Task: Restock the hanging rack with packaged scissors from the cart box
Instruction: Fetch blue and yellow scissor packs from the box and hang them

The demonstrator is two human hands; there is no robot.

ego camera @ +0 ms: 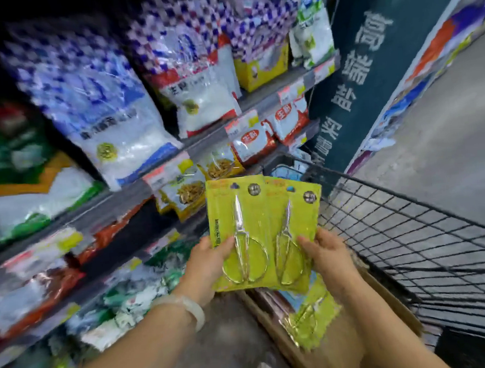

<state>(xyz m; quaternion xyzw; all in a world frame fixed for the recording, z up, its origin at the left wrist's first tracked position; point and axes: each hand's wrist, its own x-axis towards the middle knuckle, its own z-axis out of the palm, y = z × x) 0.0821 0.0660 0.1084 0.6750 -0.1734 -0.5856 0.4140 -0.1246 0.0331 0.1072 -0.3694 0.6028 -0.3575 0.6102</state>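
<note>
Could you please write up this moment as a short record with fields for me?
setting: shop aisle, shelves of bagged goods on the left
left hand: holds the front scissors pack by its lower left edge
right hand: holds the rear scissors pack by its lower right edge
packs: green cards, fanned, overlapping
box: cardboard, in the wire cart, more green packs inside
rack: not in view

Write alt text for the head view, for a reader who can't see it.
Two hands hold two green scissors packs fanned out, the left hand gripping the left pack and the right hand the right pack, above a cardboard box holding more packs in a wire cart. Shelves of bagged goods stand to the left.
</note>
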